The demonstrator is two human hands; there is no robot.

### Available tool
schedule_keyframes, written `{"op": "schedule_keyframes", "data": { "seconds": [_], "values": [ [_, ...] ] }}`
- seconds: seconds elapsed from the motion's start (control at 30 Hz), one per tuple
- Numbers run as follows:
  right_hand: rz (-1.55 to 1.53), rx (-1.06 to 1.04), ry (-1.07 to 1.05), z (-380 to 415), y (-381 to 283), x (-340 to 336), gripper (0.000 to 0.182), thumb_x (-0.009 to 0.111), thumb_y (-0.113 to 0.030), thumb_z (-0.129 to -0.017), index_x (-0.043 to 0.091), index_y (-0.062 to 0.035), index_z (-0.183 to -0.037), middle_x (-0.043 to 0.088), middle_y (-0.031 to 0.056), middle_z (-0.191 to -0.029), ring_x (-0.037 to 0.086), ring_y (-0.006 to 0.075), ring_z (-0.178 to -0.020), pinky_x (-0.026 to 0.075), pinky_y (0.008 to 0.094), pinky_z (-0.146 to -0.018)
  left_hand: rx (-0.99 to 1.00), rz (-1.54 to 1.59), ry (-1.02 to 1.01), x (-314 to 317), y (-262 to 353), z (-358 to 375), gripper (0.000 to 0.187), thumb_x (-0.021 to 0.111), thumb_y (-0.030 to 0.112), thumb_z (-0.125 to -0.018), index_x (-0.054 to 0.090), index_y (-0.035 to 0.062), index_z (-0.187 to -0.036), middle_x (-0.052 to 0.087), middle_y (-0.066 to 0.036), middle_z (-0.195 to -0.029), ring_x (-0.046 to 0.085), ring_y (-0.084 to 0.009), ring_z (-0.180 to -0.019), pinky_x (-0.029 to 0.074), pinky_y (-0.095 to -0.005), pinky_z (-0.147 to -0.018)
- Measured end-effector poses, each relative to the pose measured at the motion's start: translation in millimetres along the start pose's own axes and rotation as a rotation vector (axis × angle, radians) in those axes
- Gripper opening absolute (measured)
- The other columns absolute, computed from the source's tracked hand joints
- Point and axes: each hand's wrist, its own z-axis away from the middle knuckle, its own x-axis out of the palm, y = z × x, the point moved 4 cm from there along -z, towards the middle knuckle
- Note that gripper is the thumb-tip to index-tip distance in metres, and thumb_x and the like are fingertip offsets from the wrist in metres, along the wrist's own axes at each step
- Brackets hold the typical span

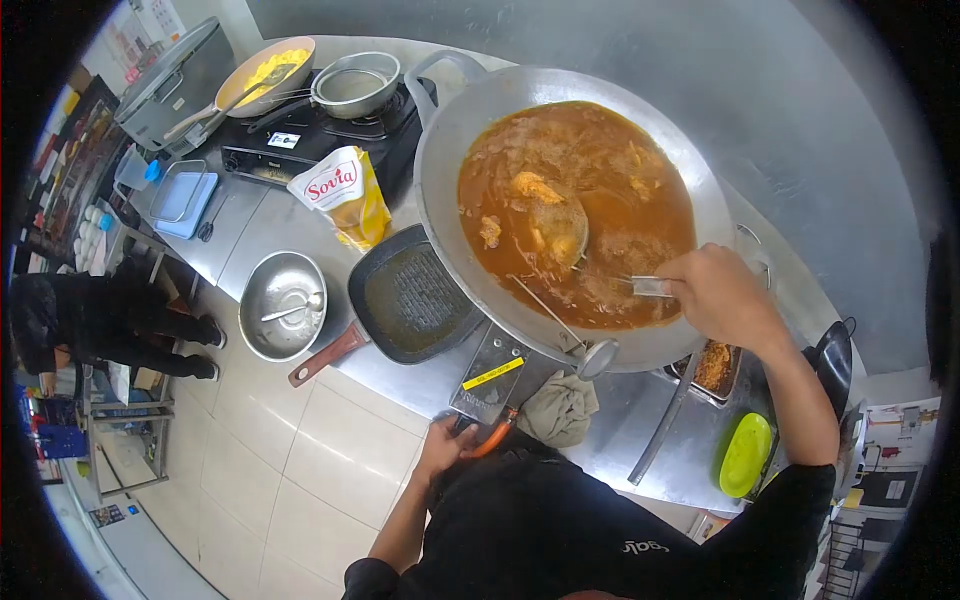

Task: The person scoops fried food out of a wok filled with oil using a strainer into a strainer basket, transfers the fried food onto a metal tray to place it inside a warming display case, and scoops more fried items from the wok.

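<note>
My right hand is closed around the handle of a wire skimmer. The skimmer's bowl sits in the brown bubbling oil of a large metal wok, with golden fried pieces in and around it. A dial thermometer rests at the wok's near rim, its stem reaching into the oil. Lower down, my left hand is closed at a black knob on the front of the burner, beside an orange gas hose. Its fingertips are partly hidden.
Left of the wok are a square grill pan, a steel bowl and a Sovia oil pouch. A stove behind holds pans. A cloth and green dish lie nearby. Another person stands at far left.
</note>
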Motion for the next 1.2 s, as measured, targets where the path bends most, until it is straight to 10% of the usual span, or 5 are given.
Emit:
{"op": "schedule_keyframes", "data": {
  "seconds": [0.4, 0.7, 0.9, 1.2],
  "values": [
    [-0.316, 0.002, 0.098, 11, 21, 5, 0.014, 0.059, -0.008, -0.082, 0.067, -0.0001, -0.091, 0.062, 0.0218, -0.079, 0.06, 0.0388, -0.076, 0.046, 0.0435, -0.07, 0.131, 0.013, 0.033, 2, 6, 1, 0.019, 0.064, 0.019, -0.088, 0.063, -0.0008, -0.09, 0.064, -0.005, -0.072, 0.059, -0.0112, -0.063, 0.047, -0.0266, -0.058],
    [-0.593, 0.194, -0.036, 13, 73, 21, 0.017, 0.057, -0.008, -0.088, 0.066, 0.0043, -0.096, 0.05, -0.0031, -0.065, 0.043, 0.0051, -0.058, 0.035, 0.0228, -0.052, 0.113, -0.007, 0.074, 4, 7, 3, 0.019, 0.063, 0.017, -0.088, 0.063, -0.0012, -0.088, 0.064, -0.006, -0.072, 0.06, -0.0125, -0.063, 0.048, -0.0276, -0.058],
    [-1.069, 0.287, -0.182, 29, 97, 35, 0.017, 0.058, -0.009, -0.088, 0.065, 0.0048, -0.096, 0.051, -0.0036, -0.064, 0.041, 0.0031, -0.056, 0.031, 0.0213, -0.049, 0.061, 0.017, 0.052, 5, -6, -3, 0.018, 0.063, 0.017, -0.088, 0.062, -0.0014, -0.089, 0.065, -0.007, -0.073, 0.061, -0.0137, -0.063, 0.05, -0.0279, -0.059],
    [-0.574, 0.053, 0.213, 58, 80, 33, 0.02, 0.058, -0.012, -0.087, 0.065, 0.0022, -0.099, 0.06, 0.0072, -0.066, 0.057, 0.0168, -0.059, 0.044, 0.0309, -0.055, 0.067, 0.017, 0.04, 4, -14, -6, 0.014, 0.063, 0.013, -0.088, 0.061, -0.0009, -0.09, 0.064, -0.006, -0.073, 0.06, -0.0122, -0.064, 0.049, -0.028, -0.059]
  ]
}}
